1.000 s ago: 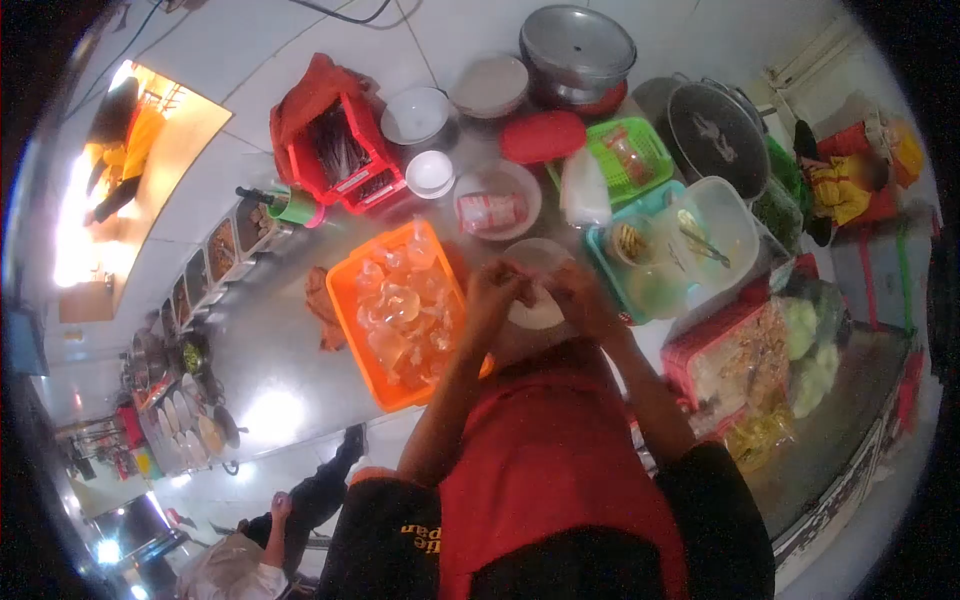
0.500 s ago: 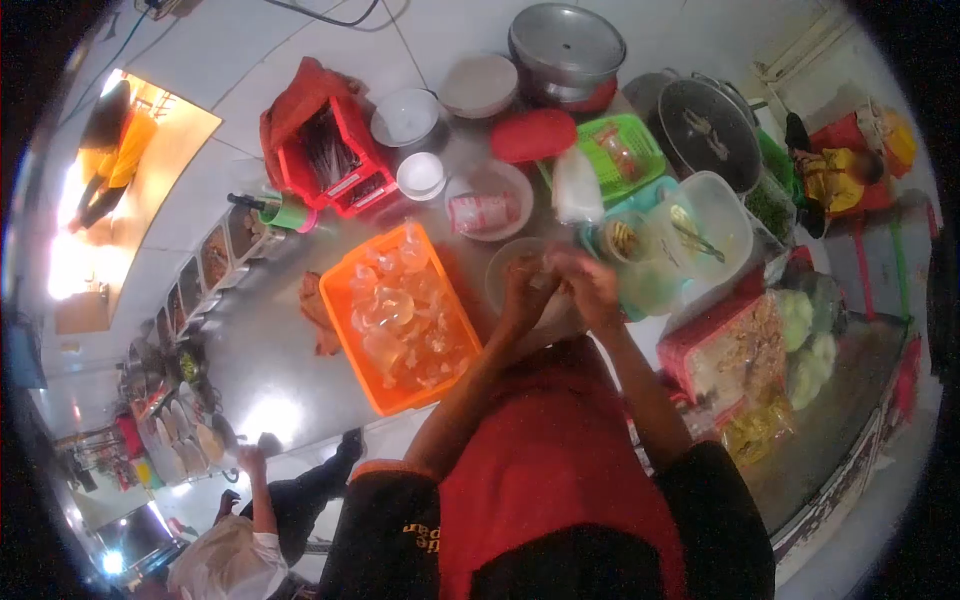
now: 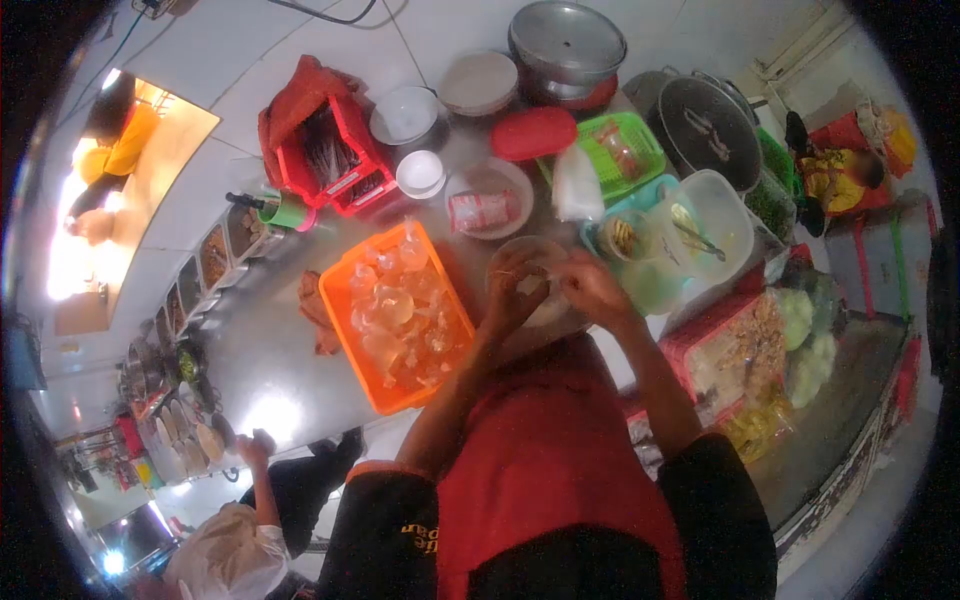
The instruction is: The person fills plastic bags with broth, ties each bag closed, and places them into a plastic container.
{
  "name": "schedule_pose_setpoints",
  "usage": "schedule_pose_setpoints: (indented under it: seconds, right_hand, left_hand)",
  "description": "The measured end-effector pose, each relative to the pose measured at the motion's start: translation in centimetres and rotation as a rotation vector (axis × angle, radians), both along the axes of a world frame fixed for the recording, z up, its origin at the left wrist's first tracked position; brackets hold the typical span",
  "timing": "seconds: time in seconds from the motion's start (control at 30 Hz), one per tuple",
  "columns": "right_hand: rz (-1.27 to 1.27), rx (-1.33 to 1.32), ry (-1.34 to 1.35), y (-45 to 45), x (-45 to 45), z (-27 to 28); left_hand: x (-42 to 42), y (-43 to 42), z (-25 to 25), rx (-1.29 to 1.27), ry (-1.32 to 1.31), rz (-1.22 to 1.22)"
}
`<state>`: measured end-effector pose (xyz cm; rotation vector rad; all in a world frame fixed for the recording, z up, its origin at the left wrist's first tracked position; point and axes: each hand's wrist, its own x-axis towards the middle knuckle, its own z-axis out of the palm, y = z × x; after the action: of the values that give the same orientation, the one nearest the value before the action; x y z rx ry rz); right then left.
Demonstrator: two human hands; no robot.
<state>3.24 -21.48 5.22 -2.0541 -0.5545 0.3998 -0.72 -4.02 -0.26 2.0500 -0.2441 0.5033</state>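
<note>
Above a pale round bowl (image 3: 537,313), both hands work close together with curled fingers. My left hand (image 3: 512,298) is pinched over the bowl's left side; what sits in its fingertips is too small and blurred to name. Just to the right, my right hand (image 3: 597,288) is closed too, its fingertips turned toward the left hand. An orange basin (image 3: 362,372) left of the hands holds several knotted clear plastic bags (image 3: 397,306) of liquid. Behind the bowl stands a white bowl (image 3: 520,226) with a red-and-white packet (image 3: 482,211) in it.
To the right are a clear container (image 3: 735,205) with tongs, a green basket (image 3: 640,140) and a red tub (image 3: 690,352) of food pieces. A red cutlery box (image 3: 325,165), bowls (image 3: 408,115) and a large pot (image 3: 708,130) line the back. Another person (image 3: 235,555) stands lower left.
My hands have drawn slightly apart, the left moving left and the right a little right and down. The person at lower left has shifted slightly.
</note>
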Motion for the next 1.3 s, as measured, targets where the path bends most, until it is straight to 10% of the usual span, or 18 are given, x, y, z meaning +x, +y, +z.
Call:
schedule_pose_setpoints:
  seconds: [0.13, 0.23, 0.43, 0.8, 0.9, 1.0, 1.2, 1.3]
  right_hand:
    - [0.151, -0.292, -0.233, -0.7, 0.5, 0.7]
    - [0.183, -0.018, -0.248, -1.7, 1.2, 1.0]
    - [0.02, 0.181, 0.302, -1.4, 1.3, 5.9]
    - [-0.404, 1.428, 1.011, 3.1, -3.0, 2.6]
    - [-0.669, 1.113, 0.891, 6.6, -4.5, 4.7]
    - [-0.389, 0.828, 0.623, 9.2, -5.9, 10.6]
    - [0.743, 0.217, 0.272, 13.2, 2.0, 8.4]
    - [0.573, 0.121, -0.133, 17.1, -2.1, 8.3]
  left_hand:
    - [0.0, 0.8, 1.2, -0.078, 0.058, -0.097]
    - [-0.3, 0.8, 1.4, -0.065, 0.073, -0.063]
    - [0.2, 1.3, 10.2, -0.006, 0.384, -0.032]
    - [3.2, -0.4, 11.3, 0.345, 0.107, 0.056]
    - [1.8, 1.3, 16.7, 0.034, -0.009, -0.363]
    - [-1.9, 4.4, 22.7, -0.014, -0.124, -0.369]
    - [-9.0, 13.5, 14.7, -0.159, 0.323, 0.015]
    - [-11.5, 14.0, 10.4, -0.301, 0.243, 0.307]
